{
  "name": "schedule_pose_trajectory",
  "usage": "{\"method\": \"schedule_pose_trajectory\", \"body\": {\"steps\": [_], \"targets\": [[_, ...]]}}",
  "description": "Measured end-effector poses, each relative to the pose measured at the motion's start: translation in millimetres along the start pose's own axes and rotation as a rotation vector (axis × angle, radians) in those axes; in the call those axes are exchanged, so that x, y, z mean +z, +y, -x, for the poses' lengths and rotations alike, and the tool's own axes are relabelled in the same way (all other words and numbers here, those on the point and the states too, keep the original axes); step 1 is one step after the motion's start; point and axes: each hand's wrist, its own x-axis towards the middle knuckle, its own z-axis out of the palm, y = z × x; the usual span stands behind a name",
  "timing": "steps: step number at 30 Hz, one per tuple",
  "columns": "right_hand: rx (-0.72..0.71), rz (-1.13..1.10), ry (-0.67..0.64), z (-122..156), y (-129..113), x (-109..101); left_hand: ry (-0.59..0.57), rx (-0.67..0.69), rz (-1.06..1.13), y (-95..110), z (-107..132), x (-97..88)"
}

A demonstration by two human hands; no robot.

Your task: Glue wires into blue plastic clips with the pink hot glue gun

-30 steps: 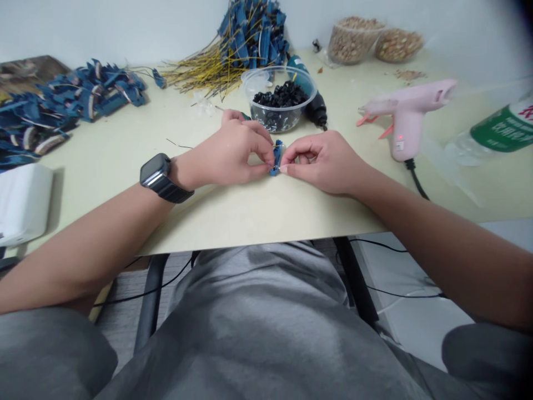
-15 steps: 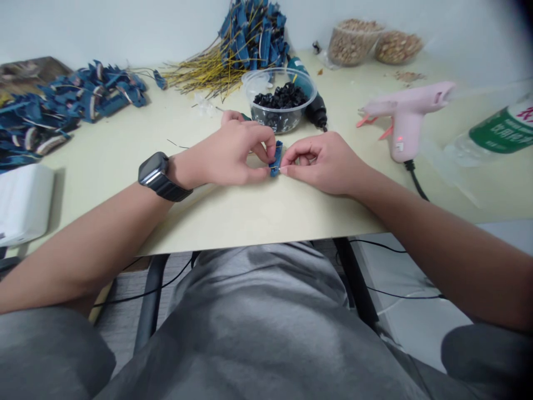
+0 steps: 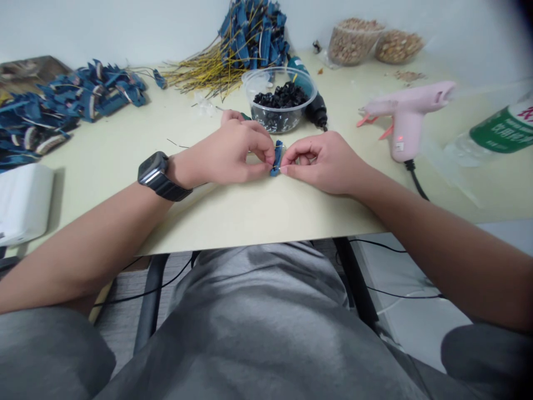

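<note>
A small blue piece with thin wires is between my two hands near the middle of the table. My left hand, with a dark watch on its wrist, pinches the left edge of this piece with thumb and index finger. From the other side my right hand closes thumb and index finger on a thin light wire at the lower end of the piece. The wire's exact end is too small to make out. Beyond the hands stands a clear plastic bowl of small black parts.
A pink glue gun stands to the right, a green-labelled bottle beyond it. Behind the bowl lie a dark green tool and bundled blue pieces. More blue pieces and a white box are left.
My left index finger and thumb have come together lower on the blue piece's edge, baring more of its upper part. My right hand has hardly moved.
</note>
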Motion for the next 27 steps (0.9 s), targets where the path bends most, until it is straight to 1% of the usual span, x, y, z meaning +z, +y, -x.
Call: {"method": "schedule_pose_trajectory", "body": {"steps": [3, 9, 18, 27], "targets": [[-0.005, 0.001, 0.008, 0.0, -0.7, 0.0, 0.005, 0.004, 0.009, -1.3, -0.1, 1.1], [0.003, 0.016, -0.002, -0.7, -1.1, -0.5, -0.008, -0.032, 0.01, 0.3, 0.2, 2.1], [-0.025, -0.01, 0.007, -0.9, 0.8, 0.4, 0.007, -0.015, -0.004, 0.4, -0.8, 5.6], [-0.008, -0.002, 0.008, -0.6, -0.3, 0.6, 0.01, -0.025, 0.007, 0.6, -1.2, 6.4]]}}
